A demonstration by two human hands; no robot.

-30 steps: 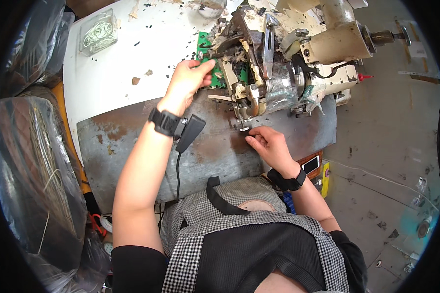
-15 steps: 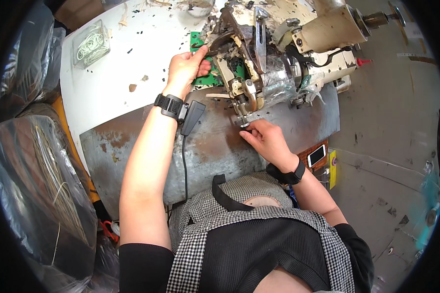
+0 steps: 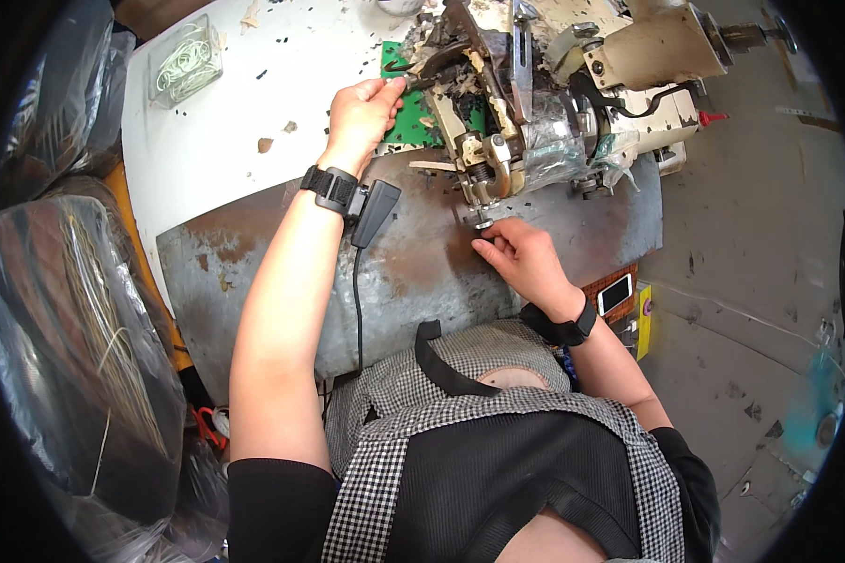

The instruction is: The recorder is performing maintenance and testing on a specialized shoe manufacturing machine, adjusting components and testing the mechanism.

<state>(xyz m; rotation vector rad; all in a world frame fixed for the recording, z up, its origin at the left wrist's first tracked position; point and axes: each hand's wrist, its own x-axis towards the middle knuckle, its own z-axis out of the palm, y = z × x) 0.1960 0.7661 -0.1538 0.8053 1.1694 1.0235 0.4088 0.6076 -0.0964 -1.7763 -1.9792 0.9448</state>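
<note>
A machine [image 3: 474, 141] with worn metal parts, caked in pale and dark residue, stands on the bench. My left hand [image 3: 361, 114] is at its left side, over a green mat [image 3: 407, 127]. Its thumb and forefinger are pinched together beside a dark machine part; what lies between them is too small to make out. My right hand [image 3: 528, 261] is at the front of the machine, thumb and bent fingers closed at a small round metal knob [image 3: 483, 223]. The fingertips partly cover the knob's lower side.
A clear box [image 3: 186, 66] of pale cord sits at the back left of the white tabletop [image 3: 263, 103]. Dark scraps lie scattered about. A stained metal sheet [image 3: 282, 272] covers the front edge. Plastic-wrapped bundles [image 3: 84, 347] stand left; a phone [image 3: 615, 295] lies right.
The view has shifted, so bench and machine sit higher and farther right. My left fingers have curled in closer to the thumb. My right hand stays at the knob.
</note>
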